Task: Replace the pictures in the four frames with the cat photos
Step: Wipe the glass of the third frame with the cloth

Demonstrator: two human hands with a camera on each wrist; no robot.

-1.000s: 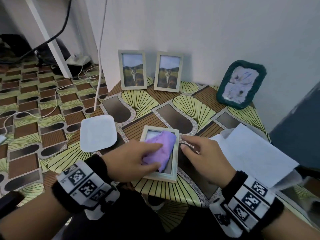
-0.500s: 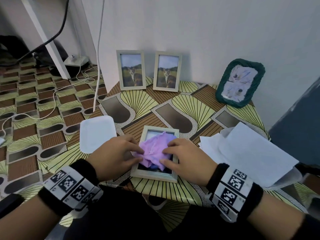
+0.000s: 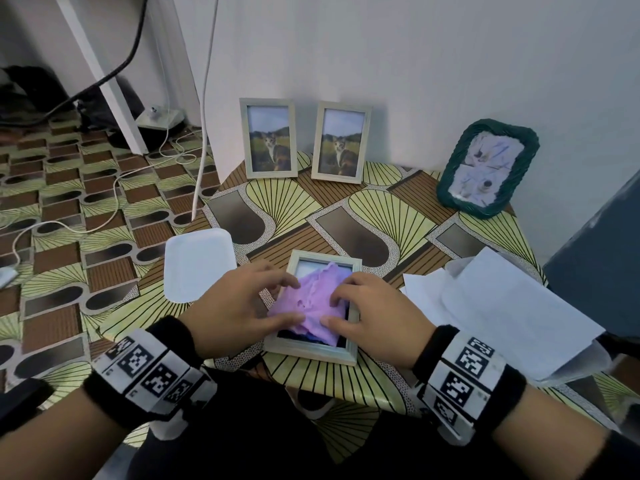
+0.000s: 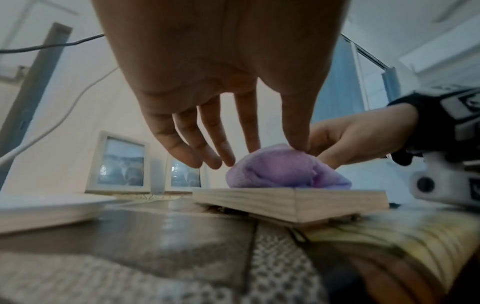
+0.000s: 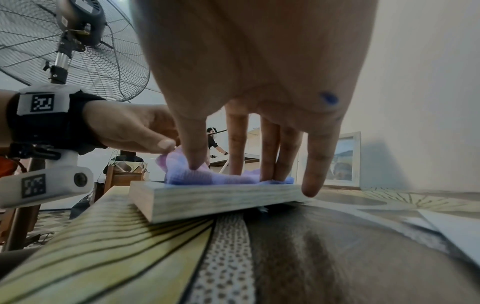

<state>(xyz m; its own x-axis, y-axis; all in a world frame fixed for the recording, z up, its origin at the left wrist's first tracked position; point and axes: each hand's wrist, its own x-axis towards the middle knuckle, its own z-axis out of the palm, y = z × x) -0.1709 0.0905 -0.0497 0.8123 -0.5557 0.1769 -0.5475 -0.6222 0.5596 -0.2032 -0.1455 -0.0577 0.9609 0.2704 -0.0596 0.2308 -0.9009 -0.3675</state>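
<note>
A lived-in room of a home is suggested: a small table (image 3: 349, 216) covered in patterned oilcloth is set against a white wall (image 3: 415, 64), framed photos (image 3: 270, 138) are propped there, cables (image 3: 204, 140) are trailed over matching flooring (image 3: 62, 258), and a pedestal fan (image 5: 78, 57) is seen.

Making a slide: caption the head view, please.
Left hand pinches and right hand presses a purple cloth on a flat wooden frame; two cat-photo frames stand behind.

Your purple cloth (image 3: 313, 303) hides most of the picture in the flat wooden frame (image 3: 311, 353), your left hand (image 3: 235, 306) covers that frame's left rail, picture in the green woven frame (image 3: 450, 181) too blurred to read, white papers (image 3: 502, 306) overlapping so you cannot count the sheets, your forearms (image 3: 52, 427) cut off at the bottom edge
</note>
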